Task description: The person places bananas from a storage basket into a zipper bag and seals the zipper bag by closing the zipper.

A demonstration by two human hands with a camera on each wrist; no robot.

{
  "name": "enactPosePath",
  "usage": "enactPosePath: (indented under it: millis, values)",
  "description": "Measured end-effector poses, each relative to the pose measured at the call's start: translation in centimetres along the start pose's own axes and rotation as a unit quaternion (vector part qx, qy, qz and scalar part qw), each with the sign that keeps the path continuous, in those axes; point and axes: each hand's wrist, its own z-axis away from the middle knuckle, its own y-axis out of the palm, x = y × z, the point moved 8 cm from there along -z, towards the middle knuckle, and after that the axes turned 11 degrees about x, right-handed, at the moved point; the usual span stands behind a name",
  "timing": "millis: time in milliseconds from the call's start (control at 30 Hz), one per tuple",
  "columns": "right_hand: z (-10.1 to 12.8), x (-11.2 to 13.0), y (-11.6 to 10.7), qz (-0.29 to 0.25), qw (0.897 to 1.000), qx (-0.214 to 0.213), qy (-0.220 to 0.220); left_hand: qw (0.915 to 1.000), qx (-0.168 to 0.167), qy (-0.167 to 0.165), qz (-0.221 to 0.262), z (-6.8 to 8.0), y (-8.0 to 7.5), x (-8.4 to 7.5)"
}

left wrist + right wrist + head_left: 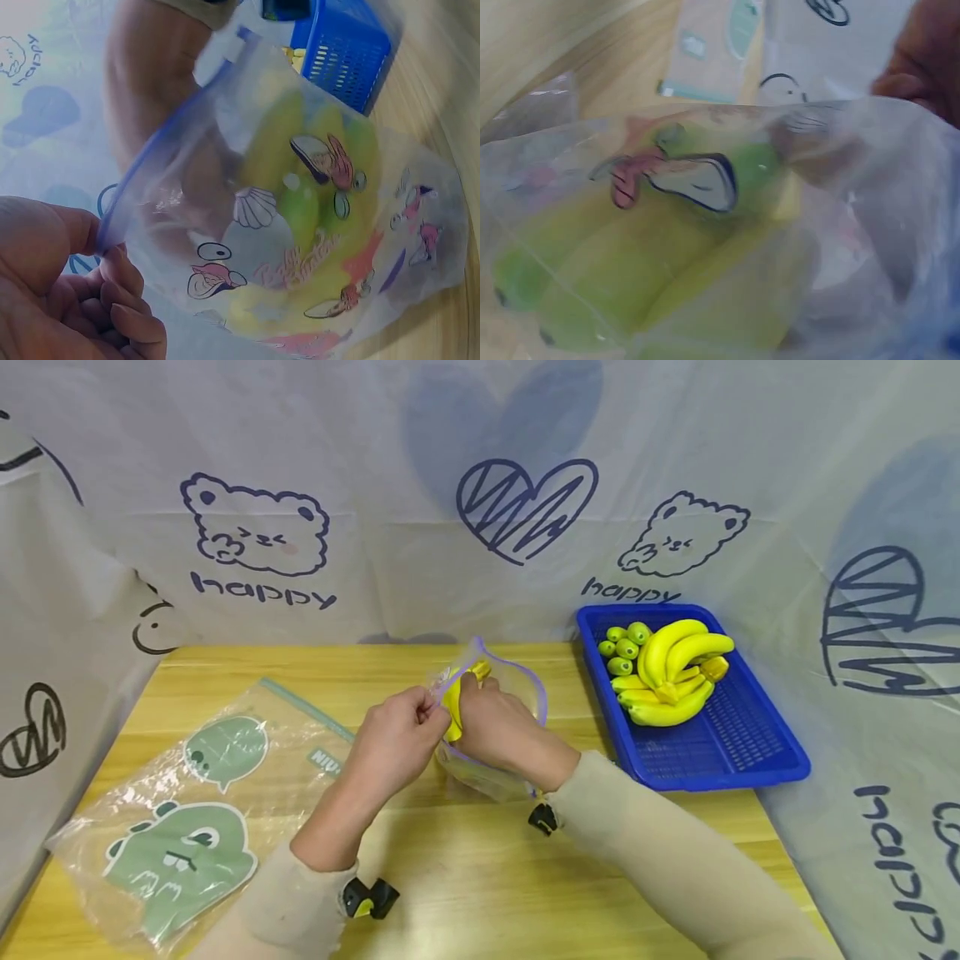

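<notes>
White sheeting printed with bears, hearts and the word "happy" walls in a pale wooden table (pixel 465 877) on its far, left and right sides. At the middle of the table I hold a clear zip bag (pixel 491 727) with a blue-purple rim, its mouth open and tilted up toward me. My left hand (pixel 397 747) pinches the rim on the left side between thumb and curled fingers. My right hand (pixel 498 727) is pushed into the mouth from the right, wrapped around a bunch of yellow bananas (pixel 457 697). The bananas' long axis runs near to far, stem end poking out the far side of the mouth, so the fruit lies directly under my right palm and just right of my left pinch.

From my left wrist camera, the bag's (pixel 300 217) side faces the lens with printed shells and cartoon figures, the bananas (pixel 300 172) a yellow-green blur behind the film, and my left fingers (pixel 112 300) clamped on the rim. The right wrist camera shows only a blurred close-up of bananas (pixel 652 277) through plastic; my right fingers are hidden there.

To the right sits a blue plastic basket (pixel 720 752) holding another banana bunch (pixel 675 672) and small green fruits (pixel 622 647). On the near left lies a flat zip bag with green dinosaur print (pixel 187 827).
</notes>
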Motion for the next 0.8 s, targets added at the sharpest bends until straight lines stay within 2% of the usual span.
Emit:
enactPosePath:
  millis: [100, 200, 300, 367, 500, 567, 667, 767, 800]
  values:
    - [-0.7, 0.0, 0.3, 0.006, 1.000, -0.016, -0.003, 1.0000, -0.001, 0.005, 0.005, -0.1, -0.1, 0.1]
    - [-0.8, 0.2, 0.5, 0.006, 1.000, -0.011, -0.011, 0.9999, -0.013, 0.001, 0.000, -0.3, -0.5, 0.5]
    - [-0.1, 0.2, 0.2, 0.004, 1.000, -0.005, -0.017, 0.9997, -0.017, -0.010, -0.012, -0.5, -0.8, 1.2]
    - [0.8, -0.3, -0.7, 0.000, 1.000, -0.026, -0.015, 0.9996, -0.015, -0.019, -0.016, -0.6, -0.9, 1.6]
    - [2.7, -3.0, -2.9, -0.014, 0.994, -0.100, 0.034, 0.9993, -0.009, -0.032, -0.016, -0.6, -1.1, 2.2]
    - [3.2, -4.9, -3.3, -0.017, 0.990, -0.114, 0.076, 0.9992, -0.011, -0.034, -0.017, -0.6, -1.3, 2.3]
    - [3.1, -7.2, -2.9, -0.034, 0.989, -0.086, 0.112, 0.9991, -0.014, -0.034, -0.023, -0.6, -1.5, 2.3]
    - [2.7, -7.7, -2.3, -0.075, 0.992, -0.052, 0.087, 0.9986, -0.020, -0.034, -0.035, -0.6, -1.8, 2.2]
    - [2.8, -7.5, -2.5, -0.091, 0.992, -0.054, 0.070, 0.9984, -0.026, -0.031, -0.040, -0.5, -2.1, 2.0]
